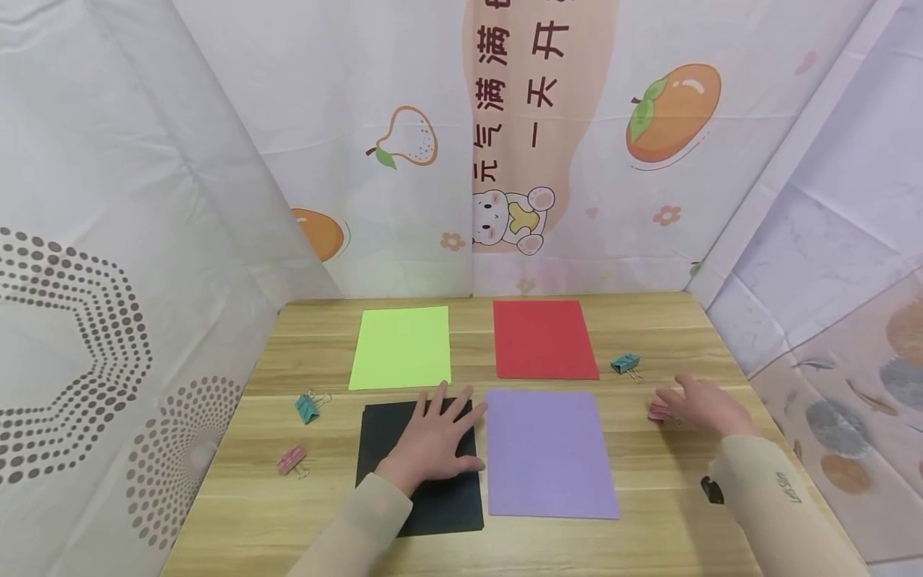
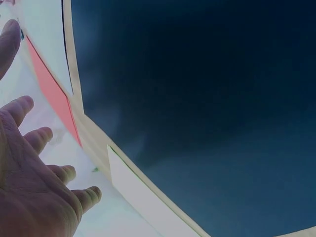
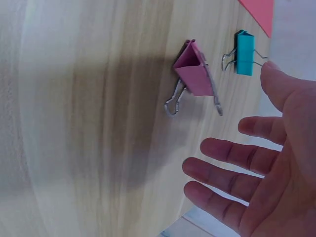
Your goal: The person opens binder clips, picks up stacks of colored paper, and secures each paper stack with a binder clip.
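Note:
My left hand [image 1: 438, 441], fingers spread, is over the black sheets [image 1: 440, 513], which overlap slightly out of line; whether the palm touches them I cannot tell. A purple sheet [image 1: 551, 457] lies just right of them. On the right side, my right hand [image 1: 710, 407] hovers beside a pink binder clip [image 3: 195, 74], its fingers apart and holding nothing. In the right wrist view that clip stands on the wood with its wire handles spread. A teal binder clip [image 1: 625, 363] sits a little farther back.
Behind lie a yellow-green sheet [image 1: 401, 347] and a red sheet [image 1: 545, 340]. To the left are another teal clip [image 1: 307, 408] and another pink clip [image 1: 292, 459]. A black object [image 1: 711, 490] is partly hidden by the right sleeve. Printed curtains [image 1: 404, 232] border the wooden table [image 1: 288, 529].

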`<state>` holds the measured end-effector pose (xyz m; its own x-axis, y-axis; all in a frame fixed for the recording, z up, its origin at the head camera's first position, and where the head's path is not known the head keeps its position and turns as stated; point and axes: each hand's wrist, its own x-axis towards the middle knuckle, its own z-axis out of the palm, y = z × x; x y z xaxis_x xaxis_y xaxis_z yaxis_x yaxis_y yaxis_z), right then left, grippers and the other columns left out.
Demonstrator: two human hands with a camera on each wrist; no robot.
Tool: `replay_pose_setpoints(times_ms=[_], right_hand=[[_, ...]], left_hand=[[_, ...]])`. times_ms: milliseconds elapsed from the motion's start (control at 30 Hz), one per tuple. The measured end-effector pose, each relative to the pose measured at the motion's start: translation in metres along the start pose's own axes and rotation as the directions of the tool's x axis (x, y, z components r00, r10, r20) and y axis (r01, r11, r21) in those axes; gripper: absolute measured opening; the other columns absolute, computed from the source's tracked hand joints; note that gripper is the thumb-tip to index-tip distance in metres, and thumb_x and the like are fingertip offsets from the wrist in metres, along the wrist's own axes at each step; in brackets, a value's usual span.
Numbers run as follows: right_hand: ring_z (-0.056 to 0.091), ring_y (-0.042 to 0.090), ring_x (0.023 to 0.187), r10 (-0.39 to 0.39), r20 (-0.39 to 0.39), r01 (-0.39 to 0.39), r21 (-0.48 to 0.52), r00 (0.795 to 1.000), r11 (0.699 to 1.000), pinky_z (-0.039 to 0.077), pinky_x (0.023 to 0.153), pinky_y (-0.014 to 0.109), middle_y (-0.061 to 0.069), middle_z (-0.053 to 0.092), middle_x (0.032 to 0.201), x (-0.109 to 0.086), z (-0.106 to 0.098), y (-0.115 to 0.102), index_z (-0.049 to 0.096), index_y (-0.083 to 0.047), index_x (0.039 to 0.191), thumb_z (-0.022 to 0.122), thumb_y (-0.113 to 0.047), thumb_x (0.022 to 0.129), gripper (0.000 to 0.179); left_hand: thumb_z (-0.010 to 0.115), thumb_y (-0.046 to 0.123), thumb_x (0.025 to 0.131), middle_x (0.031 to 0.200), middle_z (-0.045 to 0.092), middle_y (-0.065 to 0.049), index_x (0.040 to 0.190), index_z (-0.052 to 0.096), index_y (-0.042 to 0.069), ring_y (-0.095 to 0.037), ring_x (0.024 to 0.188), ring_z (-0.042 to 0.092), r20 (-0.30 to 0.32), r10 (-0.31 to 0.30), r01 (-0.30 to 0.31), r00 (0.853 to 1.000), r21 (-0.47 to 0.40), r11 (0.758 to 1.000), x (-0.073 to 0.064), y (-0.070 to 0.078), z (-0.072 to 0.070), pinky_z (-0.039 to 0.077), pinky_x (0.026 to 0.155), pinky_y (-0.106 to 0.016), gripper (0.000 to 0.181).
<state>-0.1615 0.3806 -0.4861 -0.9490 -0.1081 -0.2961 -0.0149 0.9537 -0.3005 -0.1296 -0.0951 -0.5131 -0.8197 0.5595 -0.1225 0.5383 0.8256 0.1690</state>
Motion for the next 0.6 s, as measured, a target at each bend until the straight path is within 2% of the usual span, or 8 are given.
replay_pose_setpoints(times_ms=[233, 367, 433, 500, 600], right_hand=[[0.047, 0.065, 0.122, 0.048, 0.058, -0.048, 0.002, 0.997, 0.999, 0.043, 0.092, 0.073, 0.046, 0.046, 0.136, -0.001, 0.003, 0.005, 0.042, 0.022, 0.137, 0.038, -0.052, 0.108, 0.08], [0.053, 0.063, 0.116, 0.063, 0.077, -0.064, 0.0, 0.995, 0.998, 0.046, 0.088, 0.07, 0.044, 0.053, 0.129, 0.0, 0.005, 0.007, 0.048, 0.02, 0.13, 0.04, -0.053, 0.107, 0.077], [0.06, 0.057, 0.107, 0.059, 0.075, -0.059, -0.002, 0.995, 0.998, 0.049, 0.084, 0.066, 0.041, 0.06, 0.119, 0.0, 0.006, 0.007, 0.055, 0.018, 0.12, 0.042, -0.052, 0.106, 0.072], [0.064, 0.047, 0.092, 0.057, 0.076, -0.057, 0.004, 0.995, 0.998, 0.051, 0.078, 0.058, 0.032, 0.067, 0.102, -0.001, 0.007, 0.007, 0.061, 0.012, 0.106, 0.044, -0.05, 0.106, 0.064], [0.058, 0.029, 0.076, 0.057, 0.074, -0.059, 0.027, 0.996, 0.998, 0.047, 0.068, 0.046, 0.014, 0.063, 0.082, -0.002, 0.008, 0.006, 0.062, 0.001, 0.09, 0.046, -0.049, 0.106, 0.055]], left_hand=[[0.065, 0.071, 0.086, 0.169, 0.025, -0.002, 0.16, 0.035, 0.034, -0.045, 0.154, 0.015, 0.012, 0.005, -0.005, 1.0, 0.021, 1.0, 0.002, 0.007, 0.007, 0.02, 0.119, -0.067, 0.088], [0.064, 0.072, 0.085, 0.17, 0.023, 0.0, 0.16, 0.034, 0.036, -0.043, 0.155, 0.012, 0.036, 0.0, -0.001, 0.999, 0.021, 1.0, 0.005, 0.012, 0.012, 0.018, 0.12, -0.065, 0.087], [0.063, 0.073, 0.085, 0.17, 0.023, 0.0, 0.159, 0.034, 0.037, -0.042, 0.156, 0.013, 0.041, 0.003, -0.004, 0.999, 0.022, 1.0, 0.006, 0.014, 0.015, 0.018, 0.121, -0.065, 0.087], [0.063, 0.073, 0.085, 0.17, 0.023, 0.001, 0.159, 0.034, 0.038, -0.041, 0.155, 0.014, 0.046, 0.007, -0.008, 0.999, 0.029, 1.0, 0.007, 0.016, 0.018, 0.017, 0.121, -0.065, 0.087], [0.063, 0.073, 0.085, 0.17, 0.024, 0.001, 0.159, 0.034, 0.037, -0.041, 0.155, 0.016, 0.046, 0.016, -0.017, 0.999, 0.033, 0.999, 0.008, 0.018, 0.02, 0.017, 0.121, -0.065, 0.087]])
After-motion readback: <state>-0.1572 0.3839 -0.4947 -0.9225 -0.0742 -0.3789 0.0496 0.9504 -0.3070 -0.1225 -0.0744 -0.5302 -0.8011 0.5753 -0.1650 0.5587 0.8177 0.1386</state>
